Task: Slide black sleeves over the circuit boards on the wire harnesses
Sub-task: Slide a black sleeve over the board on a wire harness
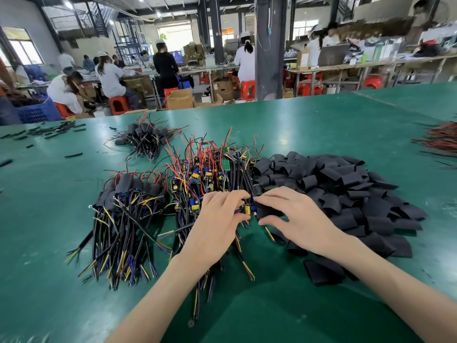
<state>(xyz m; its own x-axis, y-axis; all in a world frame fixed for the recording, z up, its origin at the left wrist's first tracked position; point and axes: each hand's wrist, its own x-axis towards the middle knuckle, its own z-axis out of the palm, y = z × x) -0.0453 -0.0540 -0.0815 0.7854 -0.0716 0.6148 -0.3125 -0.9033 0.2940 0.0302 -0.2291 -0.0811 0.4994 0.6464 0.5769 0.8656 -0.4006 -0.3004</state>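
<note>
Between our two hands, just over the tabletop [309, 125], a board [247, 209] with a yellow part touches the open end of a sleeve [268, 211]. Our left hand [217, 219] has its fingers [235, 196] curled on the board and pinches it. Our right hand [296, 219] pinches the sleeve between thumb and first finger; its other fingers lie loosely stretched. We cannot tell if the board is partly inside the sleeve. To the right of the right fingers lies a heap of loose sleeves [346, 189]. Beyond the left fingers lies a heap of bare harnesses [210, 167], and to the left of these fingers a bundle of sleeved harnesses [128, 191].
</note>
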